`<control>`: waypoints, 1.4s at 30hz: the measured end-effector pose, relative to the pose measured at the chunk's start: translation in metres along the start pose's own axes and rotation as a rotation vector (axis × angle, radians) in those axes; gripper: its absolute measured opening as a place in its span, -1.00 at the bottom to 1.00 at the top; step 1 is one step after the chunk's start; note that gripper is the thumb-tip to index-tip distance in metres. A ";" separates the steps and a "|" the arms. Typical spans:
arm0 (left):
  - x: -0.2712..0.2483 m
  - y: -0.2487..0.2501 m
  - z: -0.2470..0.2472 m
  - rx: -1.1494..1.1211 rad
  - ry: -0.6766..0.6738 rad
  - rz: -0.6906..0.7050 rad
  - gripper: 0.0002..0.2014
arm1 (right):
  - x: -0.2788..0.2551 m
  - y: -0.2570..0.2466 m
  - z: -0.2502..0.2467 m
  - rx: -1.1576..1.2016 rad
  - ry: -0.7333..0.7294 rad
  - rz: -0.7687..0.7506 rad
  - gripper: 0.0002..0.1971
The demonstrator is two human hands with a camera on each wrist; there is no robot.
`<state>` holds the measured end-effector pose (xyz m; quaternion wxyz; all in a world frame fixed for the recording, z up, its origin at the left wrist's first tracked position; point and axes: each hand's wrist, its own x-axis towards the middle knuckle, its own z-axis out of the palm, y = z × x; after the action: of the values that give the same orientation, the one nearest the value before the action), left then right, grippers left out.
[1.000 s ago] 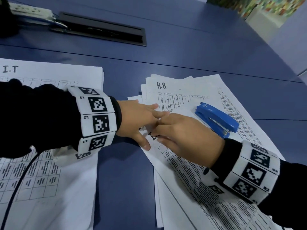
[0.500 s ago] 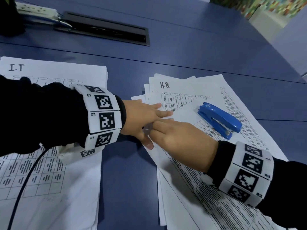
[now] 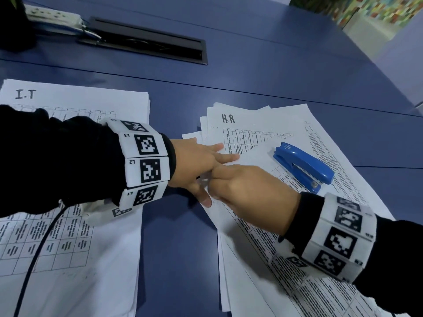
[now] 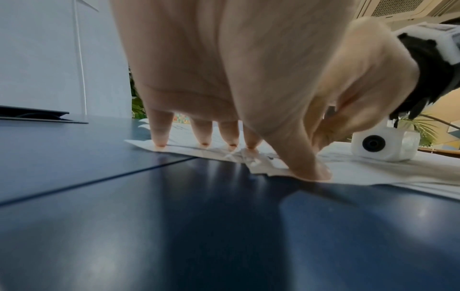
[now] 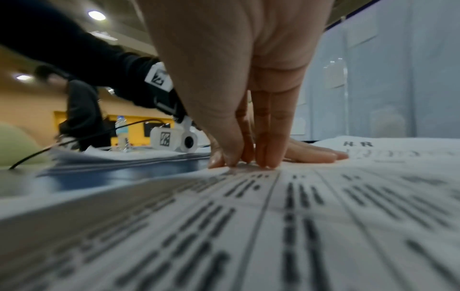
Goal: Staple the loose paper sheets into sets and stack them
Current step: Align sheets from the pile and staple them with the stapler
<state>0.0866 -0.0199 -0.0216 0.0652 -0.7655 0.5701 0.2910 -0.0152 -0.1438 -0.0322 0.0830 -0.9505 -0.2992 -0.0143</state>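
Observation:
A loose pile of sheets headed H.R [image 3: 256, 120] lies fanned on the blue table, right of centre. My left hand [image 3: 196, 161] lies flat on its left edge, fingers [image 4: 204, 135] straight and thumb pressing the top sheet's crumpled corner [image 4: 251, 159]. My right hand [image 3: 247, 191] meets it there, with thumb and fingertips [image 5: 261, 159] bunched together and pressed down onto that corner. Whatever is under those tips is hidden. A blue stapler [image 3: 302, 168] lies closed on the pile just right of my hands, and neither hand touches it.
A squared stack headed I.T [image 3: 80, 101] lies on the left under my left forearm, with a black cable [image 3: 39, 252] across it. A black cable recess [image 3: 148, 44] and a white power strip [image 3: 52, 13] sit at the back. Bare table [image 3: 178, 248] separates the two paper piles.
A small dark staple visible at my right fingertips a second ago is now covered by them. Both hands have stayed at the sheet's corner, closing in a little.

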 end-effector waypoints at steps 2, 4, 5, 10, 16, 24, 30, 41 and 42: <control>-0.001 0.002 -0.001 0.008 -0.003 -0.006 -0.17 | 0.003 -0.002 0.004 -0.034 0.001 -0.045 -0.78; -0.001 0.001 -0.001 -0.019 0.009 -0.002 -0.24 | 0.002 0.002 0.000 0.028 0.008 -0.002 -0.77; -0.001 0.001 0.000 -0.027 0.019 0.006 -0.29 | 0.000 0.005 -0.003 0.070 0.016 0.037 -0.81; -0.002 -0.002 0.001 -0.021 0.031 0.050 -0.43 | -0.007 0.015 -0.009 0.114 -0.017 0.154 -0.91; -0.002 0.000 0.000 -0.007 0.007 0.017 -0.34 | -0.004 0.007 -0.004 -0.076 -0.007 0.017 -0.79; -0.006 0.006 -0.005 0.056 -0.019 -0.026 -0.12 | 0.004 -0.013 -0.008 -0.424 0.062 -0.078 -0.64; -0.004 0.005 -0.002 0.053 -0.003 -0.028 -0.08 | 0.002 -0.011 -0.003 -0.437 0.064 -0.023 -0.24; -0.003 0.005 -0.001 0.031 -0.015 -0.031 -0.07 | -0.006 -0.008 0.002 -0.428 0.013 0.067 -0.59; -0.003 0.004 0.000 0.009 -0.015 -0.023 -0.09 | -0.007 -0.006 0.001 -0.360 -0.032 0.064 -0.60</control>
<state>0.0829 -0.0187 -0.0189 0.0762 -0.7695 0.5622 0.2932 -0.0246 -0.1426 -0.0329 -0.0927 -0.9592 -0.2625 -0.0496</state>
